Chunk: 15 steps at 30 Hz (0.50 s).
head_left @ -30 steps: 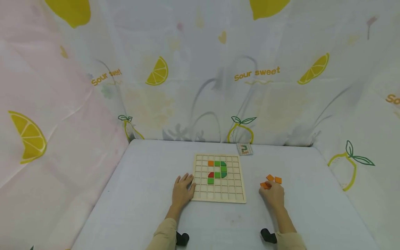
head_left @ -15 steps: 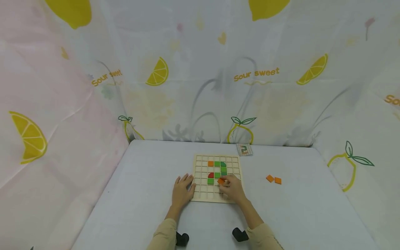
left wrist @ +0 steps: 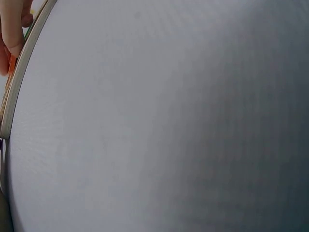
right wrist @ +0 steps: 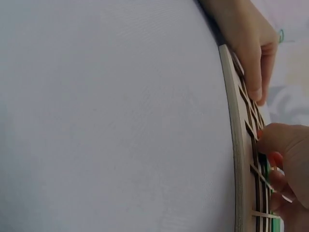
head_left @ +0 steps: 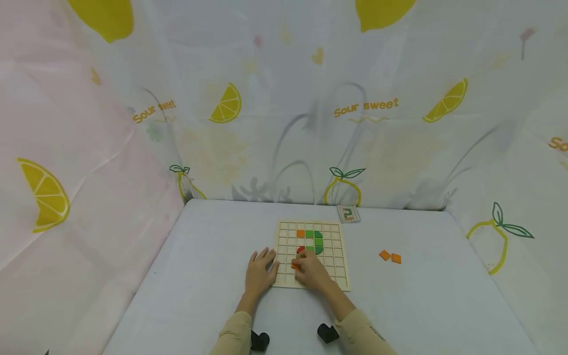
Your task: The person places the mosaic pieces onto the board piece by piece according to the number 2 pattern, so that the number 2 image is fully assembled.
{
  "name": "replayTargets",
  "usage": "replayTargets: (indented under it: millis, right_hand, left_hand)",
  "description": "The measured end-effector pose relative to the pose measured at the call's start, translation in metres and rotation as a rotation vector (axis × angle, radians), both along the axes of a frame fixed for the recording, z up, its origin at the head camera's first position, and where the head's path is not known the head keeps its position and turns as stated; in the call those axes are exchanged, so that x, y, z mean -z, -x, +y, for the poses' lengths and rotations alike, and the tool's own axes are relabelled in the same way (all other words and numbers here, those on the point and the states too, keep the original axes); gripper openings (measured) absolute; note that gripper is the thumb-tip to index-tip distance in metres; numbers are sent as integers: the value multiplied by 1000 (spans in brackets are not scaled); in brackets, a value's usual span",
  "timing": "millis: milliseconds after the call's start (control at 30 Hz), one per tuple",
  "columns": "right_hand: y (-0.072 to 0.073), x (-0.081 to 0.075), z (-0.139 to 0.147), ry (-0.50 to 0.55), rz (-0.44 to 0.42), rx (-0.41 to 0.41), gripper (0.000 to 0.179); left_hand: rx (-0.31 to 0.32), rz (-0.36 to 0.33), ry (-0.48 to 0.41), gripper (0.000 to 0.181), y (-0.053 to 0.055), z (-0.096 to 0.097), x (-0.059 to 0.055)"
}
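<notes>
On the white table lies a square wooden grid board (head_left: 333, 282). Its cells hold an orange square tile (head_left: 301, 233), several green tiles (head_left: 318, 242) and a red rounded tile (head_left: 300, 249), set out in a curved row. My left hand (head_left: 259, 273) rests on the board's left edge, fingers relaxed. Low on the board's left half, my right hand (head_left: 312, 272) pinches an orange square tile (head_left: 295, 266) between thumb and fingers. Part of the pattern is hidden under that hand. The right wrist view shows the orange tile (right wrist: 260, 134) at the thumb tip, close over the grid.
Two loose orange tiles (head_left: 384, 255) lie on the table right of the board. A small pattern card (head_left: 348, 214) sits behind the board's far right corner. A lemon-print cloth (head_left: 275, 148) hangs around the back and sides of the table.
My right hand has picked an orange tile from the loose ones at the right and carried it left across to the board's lower left. The left hand has stayed in place.
</notes>
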State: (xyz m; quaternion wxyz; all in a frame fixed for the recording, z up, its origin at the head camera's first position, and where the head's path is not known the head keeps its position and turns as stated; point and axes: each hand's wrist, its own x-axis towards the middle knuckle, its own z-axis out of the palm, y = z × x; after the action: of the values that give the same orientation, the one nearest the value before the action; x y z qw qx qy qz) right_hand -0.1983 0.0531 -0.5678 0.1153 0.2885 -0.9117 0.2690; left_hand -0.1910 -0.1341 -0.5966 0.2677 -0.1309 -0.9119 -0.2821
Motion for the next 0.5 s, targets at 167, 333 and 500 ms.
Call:
replayTargets:
  millis: [167,333,500]
  right_hand:
    - [-1,3,-1,-17,130,-14,16]
    - [-4,11,-2,33,277,9,12]
    - [-8,15,-2,124,331,37,11]
  left_hand:
    - [-1,3,-1,30,0,0,0]
    - [-2,12,10,31,-1,0,1]
    - [-3,26,19,31,0,0,2]
